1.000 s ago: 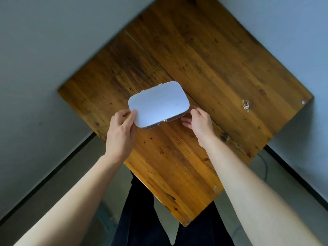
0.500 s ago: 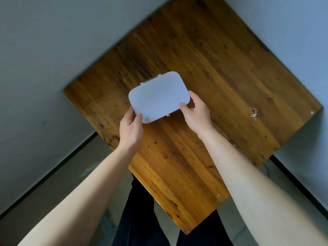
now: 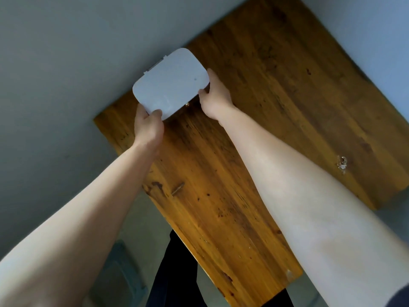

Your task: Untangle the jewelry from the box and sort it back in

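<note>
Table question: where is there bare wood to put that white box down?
The wooden table is mostly bare. The widest free patch lies between the right hand and the small jewelry cluster near the right edge. The near strip lies under the forearms. The far-left corner is crowded: both hands, including the left hand, hold the white box there.

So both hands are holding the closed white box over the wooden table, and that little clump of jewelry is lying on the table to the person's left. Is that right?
Not quite. The clump of jewelry lies on the person's right side of the wooden table, not the left, as the head view shows. The rest holds: the left hand and right hand both grip the closed white box.
</note>
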Action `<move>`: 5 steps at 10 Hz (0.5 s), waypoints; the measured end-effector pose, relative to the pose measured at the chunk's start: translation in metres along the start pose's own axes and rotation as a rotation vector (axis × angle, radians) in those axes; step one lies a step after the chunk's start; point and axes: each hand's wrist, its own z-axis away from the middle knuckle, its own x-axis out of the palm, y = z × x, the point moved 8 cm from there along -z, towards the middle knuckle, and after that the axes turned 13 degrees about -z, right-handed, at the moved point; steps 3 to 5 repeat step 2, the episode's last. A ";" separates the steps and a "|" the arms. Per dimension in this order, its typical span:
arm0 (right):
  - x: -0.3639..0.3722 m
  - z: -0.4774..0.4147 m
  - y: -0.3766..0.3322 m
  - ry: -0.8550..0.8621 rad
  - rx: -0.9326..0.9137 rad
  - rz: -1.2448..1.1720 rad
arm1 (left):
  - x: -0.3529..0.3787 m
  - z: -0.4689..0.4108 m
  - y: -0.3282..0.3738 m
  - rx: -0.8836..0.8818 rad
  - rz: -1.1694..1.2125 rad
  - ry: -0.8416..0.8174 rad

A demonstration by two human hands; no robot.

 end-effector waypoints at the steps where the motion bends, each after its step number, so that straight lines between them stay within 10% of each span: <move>1: 0.003 0.009 -0.002 -0.028 0.017 -0.041 | 0.001 0.000 0.001 0.021 -0.040 -0.017; 5: -0.009 0.024 0.001 -0.008 0.023 -0.099 | -0.002 0.005 0.000 0.068 -0.098 0.002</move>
